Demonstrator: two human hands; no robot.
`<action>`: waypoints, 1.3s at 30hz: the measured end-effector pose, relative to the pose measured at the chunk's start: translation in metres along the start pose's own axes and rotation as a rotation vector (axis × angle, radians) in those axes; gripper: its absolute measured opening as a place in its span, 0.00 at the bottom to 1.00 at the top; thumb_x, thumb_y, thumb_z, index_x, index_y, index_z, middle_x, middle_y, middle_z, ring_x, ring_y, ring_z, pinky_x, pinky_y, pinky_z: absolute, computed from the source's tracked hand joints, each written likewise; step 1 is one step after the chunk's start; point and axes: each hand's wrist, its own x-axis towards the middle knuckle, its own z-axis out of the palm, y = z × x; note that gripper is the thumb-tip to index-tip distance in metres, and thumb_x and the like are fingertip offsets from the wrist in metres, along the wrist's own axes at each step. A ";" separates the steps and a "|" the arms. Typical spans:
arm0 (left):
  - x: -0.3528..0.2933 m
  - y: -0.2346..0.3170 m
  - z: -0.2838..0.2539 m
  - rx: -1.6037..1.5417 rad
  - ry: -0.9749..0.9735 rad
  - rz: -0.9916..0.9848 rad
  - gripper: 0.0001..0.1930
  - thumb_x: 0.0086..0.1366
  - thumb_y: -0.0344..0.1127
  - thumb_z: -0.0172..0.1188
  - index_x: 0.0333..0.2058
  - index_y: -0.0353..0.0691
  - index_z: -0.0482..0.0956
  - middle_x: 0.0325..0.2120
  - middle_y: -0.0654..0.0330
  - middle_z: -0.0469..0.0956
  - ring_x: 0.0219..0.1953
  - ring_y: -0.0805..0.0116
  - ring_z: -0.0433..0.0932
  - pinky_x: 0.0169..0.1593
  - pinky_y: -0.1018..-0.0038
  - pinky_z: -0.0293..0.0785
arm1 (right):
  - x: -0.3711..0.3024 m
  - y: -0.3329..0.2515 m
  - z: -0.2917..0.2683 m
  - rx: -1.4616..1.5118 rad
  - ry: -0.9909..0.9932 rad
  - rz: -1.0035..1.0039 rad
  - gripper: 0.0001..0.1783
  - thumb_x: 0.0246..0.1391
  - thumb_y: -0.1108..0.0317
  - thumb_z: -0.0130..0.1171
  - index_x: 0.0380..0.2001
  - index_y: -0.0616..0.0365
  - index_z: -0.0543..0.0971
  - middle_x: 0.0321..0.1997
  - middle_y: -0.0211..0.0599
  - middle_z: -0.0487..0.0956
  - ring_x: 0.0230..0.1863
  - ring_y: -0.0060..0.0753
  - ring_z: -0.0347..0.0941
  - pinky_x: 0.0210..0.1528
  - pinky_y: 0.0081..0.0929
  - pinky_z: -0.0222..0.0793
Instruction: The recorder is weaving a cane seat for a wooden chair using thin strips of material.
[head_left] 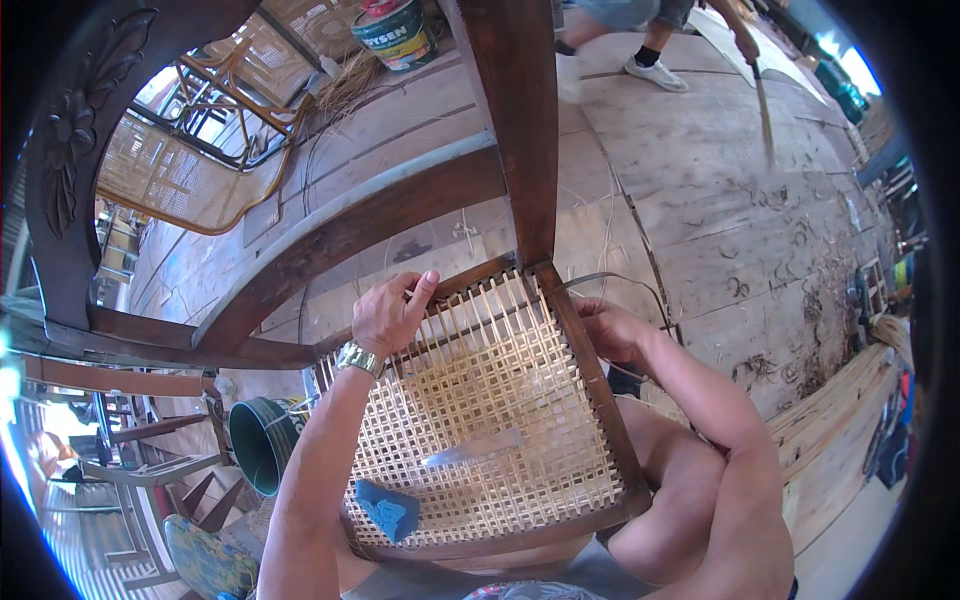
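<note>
A wooden chair with a woven cane seat lies tilted across my lap, its dark seat frame around the weave. My left hand, with a gold watch at the wrist, is closed over the far rail, thumb raised; its fingertips are partly hidden. Beside the right rail, my right hand has its fingers bent together, partly behind the frame; what they hold is hidden. A thin dark strip loops out from the frame's corner near that hand. On the weave lie a pale pointed blade-like piece and a crumpled blue cloth-like piece.
The chair's post and curved rail rise beyond the seat. A green bucket stands at left, a paint pail farther off near another cane chair. At the far right, a person holds a broom over scattered shavings.
</note>
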 end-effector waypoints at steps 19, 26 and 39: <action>0.001 0.001 0.000 -0.004 -0.040 -0.036 0.37 0.67 0.73 0.38 0.45 0.49 0.84 0.38 0.51 0.85 0.46 0.48 0.81 0.50 0.56 0.74 | 0.000 0.002 0.001 0.043 0.071 -0.067 0.18 0.62 0.74 0.57 0.55 0.58 0.76 0.48 0.30 0.81 0.47 0.26 0.79 0.52 0.27 0.74; -0.001 -0.004 -0.002 0.014 -0.032 -0.054 0.36 0.67 0.73 0.38 0.45 0.49 0.84 0.37 0.51 0.85 0.45 0.47 0.81 0.50 0.55 0.73 | -0.004 -0.016 0.027 0.018 0.116 -0.049 0.18 0.61 0.74 0.59 0.55 0.59 0.77 0.52 0.33 0.81 0.50 0.28 0.78 0.56 0.31 0.73; 0.001 0.000 0.002 -0.001 -0.008 -0.035 0.36 0.67 0.73 0.39 0.44 0.48 0.84 0.36 0.52 0.85 0.44 0.47 0.82 0.49 0.56 0.73 | 0.009 0.006 0.002 0.033 0.111 -0.104 0.16 0.61 0.74 0.59 0.52 0.57 0.78 0.47 0.31 0.82 0.46 0.25 0.80 0.48 0.25 0.75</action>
